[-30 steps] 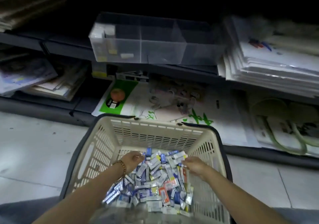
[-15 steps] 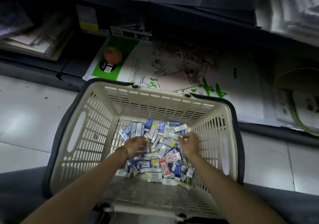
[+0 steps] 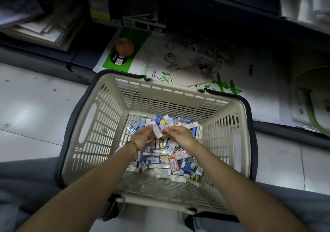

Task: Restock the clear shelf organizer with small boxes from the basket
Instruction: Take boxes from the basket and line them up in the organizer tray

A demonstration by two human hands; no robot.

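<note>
- Two hands meet over the middle of the basket (image 3: 175,87), with the left hand (image 3: 143,139) and right hand (image 3: 179,135) almost fingertip to fingertip above the heap of small boxes (image 3: 166,160).
- Left hand pinches one white box (image 3: 157,131) with a yellow end, lifted clear of the heap. Its long axis runs roughly from the basket's near side towards its far rim.
- Right hand curls its fingers at that same box; gripping or only touching, I cannot tell.
- Beyond the basket's far rim stands the shelving (image 3: 223,5). No clear organizer shows, so I'd judge the carry goes forward and up, left hand leading.
</note>
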